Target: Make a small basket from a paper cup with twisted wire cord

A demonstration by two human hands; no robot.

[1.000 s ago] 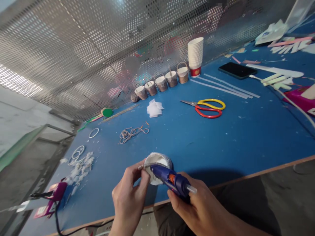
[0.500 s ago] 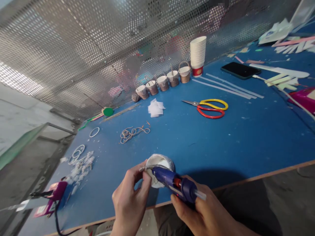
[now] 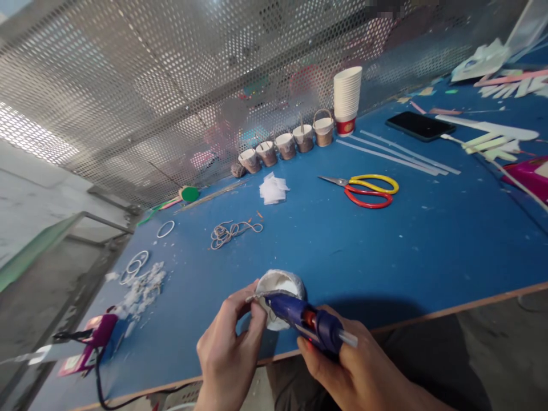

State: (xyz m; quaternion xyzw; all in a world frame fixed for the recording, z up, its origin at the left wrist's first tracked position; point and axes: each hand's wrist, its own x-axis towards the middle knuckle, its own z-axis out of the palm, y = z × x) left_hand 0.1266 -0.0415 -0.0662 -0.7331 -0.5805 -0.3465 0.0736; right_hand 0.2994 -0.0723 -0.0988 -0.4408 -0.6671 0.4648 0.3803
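My right hand [image 3: 357, 365] is wrapped round a blue hot glue gun [image 3: 327, 331], with a clear glue stick poking out of its back end. The gun's nozzle points left, over a small whitish cup [image 3: 295, 279] near the table's front edge. At the cup's left rim, the thumb and fingertips of my left hand [image 3: 231, 337] pinch a thin greyish cord [image 3: 252, 298]. This cord runs across the cup's mouth and touches or passes close to the nozzle; the exact contact is hidden. The gun covers part of the cup.
Scissors [image 3: 370, 191], white squares [image 3: 274, 188] and a twine bundle [image 3: 231, 233] lie farther back. Several wrapped cups [image 3: 286, 147] line the mesh panel beside stacked paper cups [image 3: 347, 94]. A phone [image 3: 419, 125] is right; white scraps [image 3: 143, 291] and a magenta device [image 3: 96, 342] are left.
Hardly anything differs. The view has shifted slightly, and both hands, the glue gun and the cup keep nearly the same positions.
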